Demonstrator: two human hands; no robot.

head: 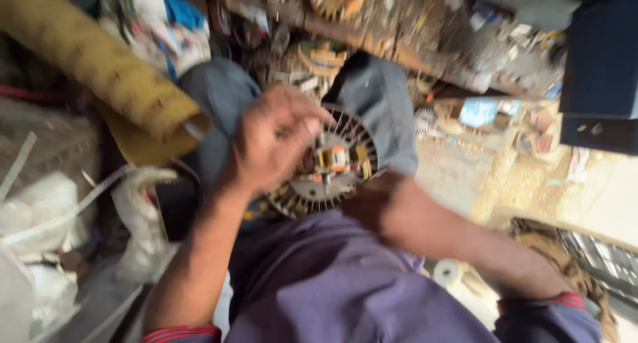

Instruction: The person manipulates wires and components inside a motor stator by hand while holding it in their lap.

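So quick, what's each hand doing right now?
Left hand: fingers curled onto the round finned motor part.
Right hand: under that part; grip cannot be told.

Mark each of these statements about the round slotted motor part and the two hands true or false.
1. The left hand lies on top of the round slotted metal motor part. True.
2. The motor part lies on a table. False: it sits over the person's lap, between the grey trouser knees.
3. The right hand grips the part's lower right edge. True.
4. The rolled yellow mat lies at the right. False: it lies at the upper left.
5. The person wears gloves. False: both hands are bare.
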